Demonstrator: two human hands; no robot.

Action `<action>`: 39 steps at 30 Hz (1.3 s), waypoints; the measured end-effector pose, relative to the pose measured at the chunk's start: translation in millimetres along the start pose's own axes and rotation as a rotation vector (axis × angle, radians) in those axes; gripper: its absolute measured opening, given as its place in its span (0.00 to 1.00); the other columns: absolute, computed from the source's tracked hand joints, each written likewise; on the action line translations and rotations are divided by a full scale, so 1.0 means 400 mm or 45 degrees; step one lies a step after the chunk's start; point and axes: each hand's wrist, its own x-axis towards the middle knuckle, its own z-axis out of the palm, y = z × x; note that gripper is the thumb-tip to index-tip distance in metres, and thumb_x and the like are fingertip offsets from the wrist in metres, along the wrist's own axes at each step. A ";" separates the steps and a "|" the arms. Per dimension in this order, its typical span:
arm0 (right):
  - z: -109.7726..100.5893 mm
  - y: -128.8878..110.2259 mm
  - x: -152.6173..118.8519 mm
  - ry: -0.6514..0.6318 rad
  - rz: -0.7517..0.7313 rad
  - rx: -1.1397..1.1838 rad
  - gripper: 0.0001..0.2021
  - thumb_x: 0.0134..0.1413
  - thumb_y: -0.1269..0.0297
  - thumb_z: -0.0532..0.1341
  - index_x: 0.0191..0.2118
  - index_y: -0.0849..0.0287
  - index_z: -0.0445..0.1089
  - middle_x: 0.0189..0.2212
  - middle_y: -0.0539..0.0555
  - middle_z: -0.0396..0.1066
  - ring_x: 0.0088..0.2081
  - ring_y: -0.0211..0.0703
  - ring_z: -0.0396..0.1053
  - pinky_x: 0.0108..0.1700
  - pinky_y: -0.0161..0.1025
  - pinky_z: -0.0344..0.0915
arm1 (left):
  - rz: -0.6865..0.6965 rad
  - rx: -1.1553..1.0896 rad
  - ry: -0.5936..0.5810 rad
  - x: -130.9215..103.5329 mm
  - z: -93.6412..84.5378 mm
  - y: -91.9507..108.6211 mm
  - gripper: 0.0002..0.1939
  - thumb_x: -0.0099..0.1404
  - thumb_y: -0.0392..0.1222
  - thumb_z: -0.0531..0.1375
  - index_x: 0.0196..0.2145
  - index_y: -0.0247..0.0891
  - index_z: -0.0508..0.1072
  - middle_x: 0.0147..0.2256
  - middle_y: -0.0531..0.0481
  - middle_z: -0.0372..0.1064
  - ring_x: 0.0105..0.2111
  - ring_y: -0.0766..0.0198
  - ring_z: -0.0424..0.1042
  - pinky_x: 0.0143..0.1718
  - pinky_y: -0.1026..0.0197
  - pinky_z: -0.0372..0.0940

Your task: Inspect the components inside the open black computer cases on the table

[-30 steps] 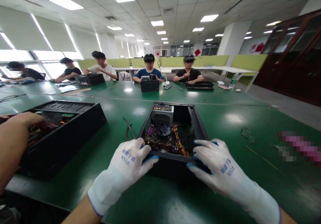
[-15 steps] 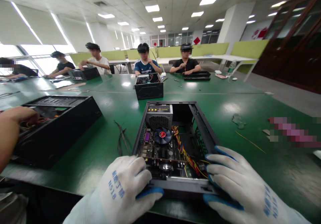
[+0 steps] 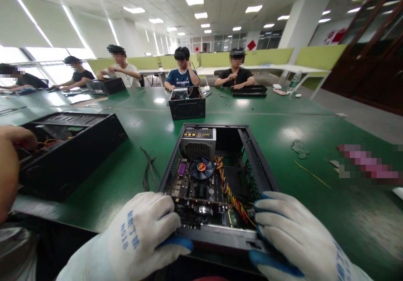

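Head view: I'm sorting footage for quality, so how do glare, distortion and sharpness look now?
Head view: bright glare patches on the table; windows at left wash out; the cabinet at right leans, likely lens distortion; the N518 print on the left hand is readable; a pink item is pixelated.

Black computer case (image 3: 258, 159), open side up, fan (image 3: 201, 169) and red-yellow wires (image 3: 232, 193) exposed, at edge of green table (image 3: 315, 125)

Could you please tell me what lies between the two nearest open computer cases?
The head view shows a bunch of thin black strips, perhaps cable ties, on the green table, left of the gripped computer case.
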 end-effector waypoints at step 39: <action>0.260 0.200 0.378 -1.065 -0.053 -0.355 0.46 0.36 0.46 0.69 0.62 0.62 0.63 0.53 0.66 0.67 0.43 0.57 0.73 0.40 0.46 0.69 | -0.114 -0.074 0.222 0.009 0.014 0.009 0.12 0.62 0.52 0.64 0.31 0.42 0.70 0.30 0.50 0.64 0.27 0.61 0.61 0.28 0.56 0.47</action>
